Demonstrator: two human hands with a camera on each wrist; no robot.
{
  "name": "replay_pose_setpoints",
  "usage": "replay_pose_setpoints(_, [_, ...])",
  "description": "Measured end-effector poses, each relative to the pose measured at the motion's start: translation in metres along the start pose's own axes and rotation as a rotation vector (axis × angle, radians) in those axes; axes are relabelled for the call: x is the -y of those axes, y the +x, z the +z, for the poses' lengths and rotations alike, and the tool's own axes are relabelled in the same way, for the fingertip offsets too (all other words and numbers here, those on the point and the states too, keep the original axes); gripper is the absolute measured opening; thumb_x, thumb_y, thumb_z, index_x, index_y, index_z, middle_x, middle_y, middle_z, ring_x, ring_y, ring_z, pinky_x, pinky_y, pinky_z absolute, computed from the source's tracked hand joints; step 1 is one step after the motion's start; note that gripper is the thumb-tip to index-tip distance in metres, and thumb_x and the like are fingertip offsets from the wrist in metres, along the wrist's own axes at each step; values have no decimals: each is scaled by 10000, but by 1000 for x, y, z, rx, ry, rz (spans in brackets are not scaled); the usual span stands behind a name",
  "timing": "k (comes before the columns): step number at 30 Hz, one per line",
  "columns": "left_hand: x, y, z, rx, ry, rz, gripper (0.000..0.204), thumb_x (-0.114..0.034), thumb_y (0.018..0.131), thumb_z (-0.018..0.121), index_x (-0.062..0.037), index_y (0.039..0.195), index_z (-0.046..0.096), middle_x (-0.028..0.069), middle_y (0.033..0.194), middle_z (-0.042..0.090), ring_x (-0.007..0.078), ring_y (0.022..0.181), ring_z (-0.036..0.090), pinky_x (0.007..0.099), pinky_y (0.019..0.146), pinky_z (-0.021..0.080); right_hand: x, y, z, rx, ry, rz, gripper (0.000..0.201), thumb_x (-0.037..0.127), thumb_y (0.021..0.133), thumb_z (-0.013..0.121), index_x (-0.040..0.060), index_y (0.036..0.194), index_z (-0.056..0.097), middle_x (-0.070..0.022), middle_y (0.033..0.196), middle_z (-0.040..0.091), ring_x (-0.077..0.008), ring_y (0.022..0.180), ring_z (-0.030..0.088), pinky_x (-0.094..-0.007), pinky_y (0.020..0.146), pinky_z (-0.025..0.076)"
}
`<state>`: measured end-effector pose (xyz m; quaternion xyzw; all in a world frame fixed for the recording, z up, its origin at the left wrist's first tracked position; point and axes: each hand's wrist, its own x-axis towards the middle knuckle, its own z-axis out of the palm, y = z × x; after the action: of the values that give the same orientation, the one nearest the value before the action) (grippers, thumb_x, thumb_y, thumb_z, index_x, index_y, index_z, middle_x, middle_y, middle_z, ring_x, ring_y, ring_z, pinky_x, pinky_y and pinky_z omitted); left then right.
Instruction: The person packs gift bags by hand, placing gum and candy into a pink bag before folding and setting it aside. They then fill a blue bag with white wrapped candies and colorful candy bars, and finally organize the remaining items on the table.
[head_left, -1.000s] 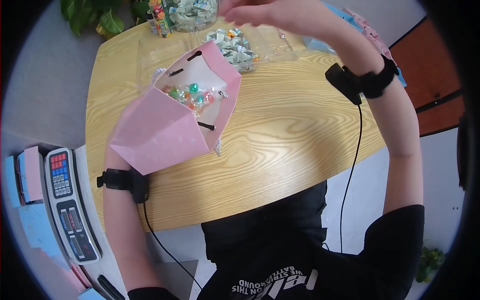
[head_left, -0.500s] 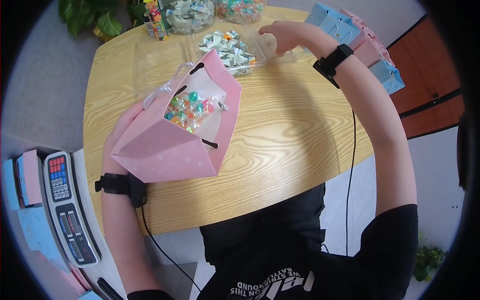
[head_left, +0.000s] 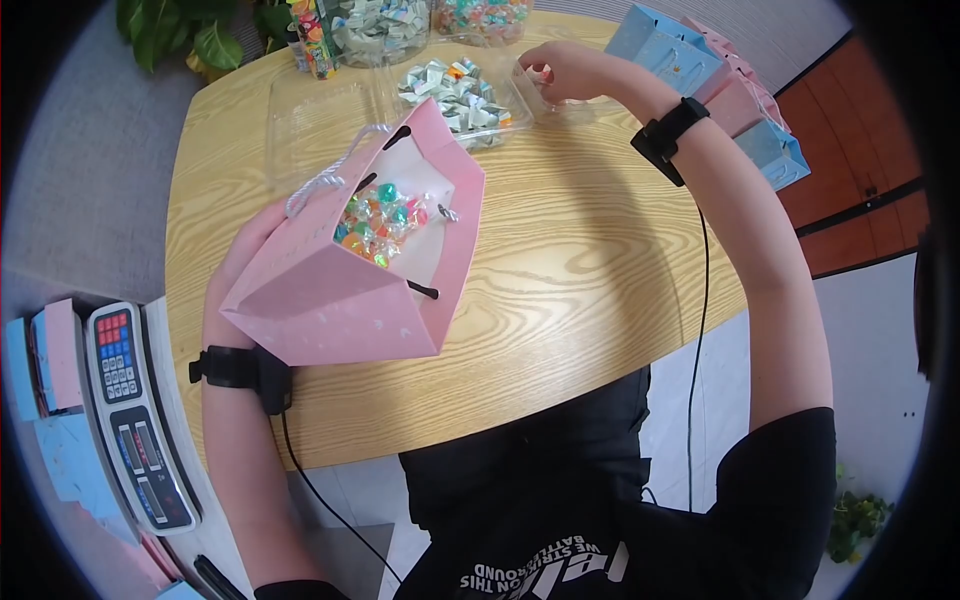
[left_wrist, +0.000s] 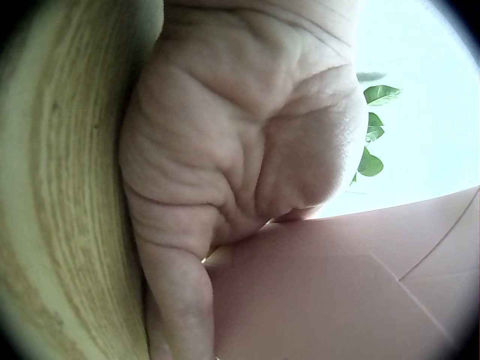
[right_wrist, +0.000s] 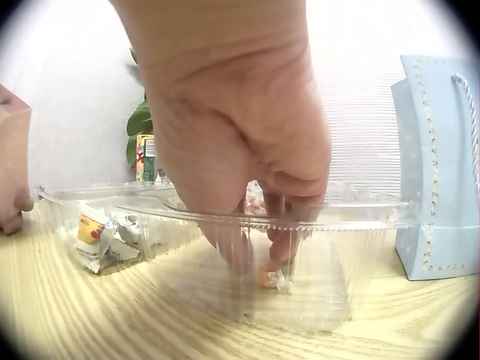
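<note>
My left hand (head_left: 262,225) holds a pink paper gift bag (head_left: 310,305), tilted on the table with its mouth facing me. In the left wrist view the palm (left_wrist: 217,142) and fingers lie against the bag's side (left_wrist: 322,292); the thumb is mostly hidden. Several wrapped candies (head_left: 378,225) fill the inside. My right hand (head_left: 575,75) reaches into a clear plastic box (right_wrist: 315,307). There its bent fingertips (right_wrist: 281,251) are right at one orange wrapped candy (right_wrist: 271,278); I cannot tell whether they pinch it.
Beside the right hand, another clear box holds silvery wrapped sweets (head_left: 455,100). Jars of sweets (head_left: 380,30) stand behind it, near a colourful packet (head_left: 315,45). Blue and pink gift bags (head_left: 665,55) line the far right edge. A scale (head_left: 145,420) stands at left.
My right hand has come down from above the far side of the table into the clear box, then stayed there. The pink bag has tipped slightly, showing more candies.
</note>
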<state>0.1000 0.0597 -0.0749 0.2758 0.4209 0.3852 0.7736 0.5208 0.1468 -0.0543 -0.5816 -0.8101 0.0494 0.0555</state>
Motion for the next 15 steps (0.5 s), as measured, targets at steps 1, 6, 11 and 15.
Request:
replay_pose_setpoints(1, [-1,0,0,9,10,-14,272,-234,964,562,-26,1109,660,73,982,700,129,814,673,258,682,543,-2,0,0,-1,0,0,468,65,738,650,58,1205,631,-95,836,657,-240,756,614,-378,666,489])
replay_pose_setpoints(6, [2,1,-2,-9,9,13,274,-236,961,568,-26,1110,661,74,981,701,131,812,673,260,677,542,-5,1,3,30,-7,34,356,71,737,658,35,1091,674,-100,885,678,-228,773,627,-372,676,501])
replay_pose_setpoints(11, [-2,1,-3,0,21,-31,290,-249,952,582,-26,1118,663,80,987,703,134,829,674,263,688,543,7,-3,-3,63,7,70,166,51,733,659,15,893,680,-98,817,675,-215,742,632,-351,673,506])
replay_pose_setpoints(15, [-3,-4,-1,-3,79,22,298,-256,945,593,-28,1122,664,84,990,704,140,831,674,270,696,544,7,-2,-2,20,85,82,110,20,748,648,14,853,678,-90,773,673,-199,710,638,-326,665,512])
